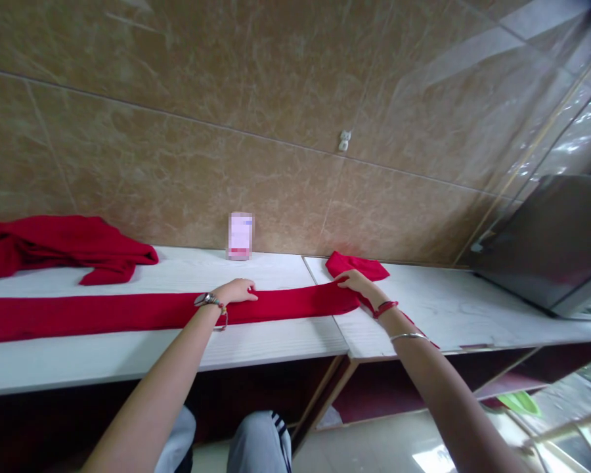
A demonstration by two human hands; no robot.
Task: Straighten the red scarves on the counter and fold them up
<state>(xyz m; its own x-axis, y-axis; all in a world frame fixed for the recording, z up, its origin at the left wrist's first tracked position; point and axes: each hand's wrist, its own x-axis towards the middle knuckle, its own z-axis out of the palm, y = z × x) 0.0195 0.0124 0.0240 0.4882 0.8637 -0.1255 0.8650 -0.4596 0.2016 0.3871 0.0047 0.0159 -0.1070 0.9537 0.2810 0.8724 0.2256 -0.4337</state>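
In the head view, stretched flat along the white counter (103, 371): a long red strip of cloth (128, 315), running out of frame at the left and across the seam toward the right. Resting palm down on the strip, fingers loosely spread and not closed around anything: the left hand (236, 290). Farther right, fingers bent at the upper edge: the right hand (358, 282); cannot tell whether pinching. Probably light, soft and limp, more likely to wrinkle or drag than to break. Best held by its edges, with a flat palm to keep the rest smooth. Near the wall, a red cloth heap (79, 246) at left and a small red piece (354, 263) beside the right hand. Under the counter, an open shelf (381, 397) with a pale item (329, 418) in it, too unclear to name. Low at right, a green basin (519, 403), contents unclear.
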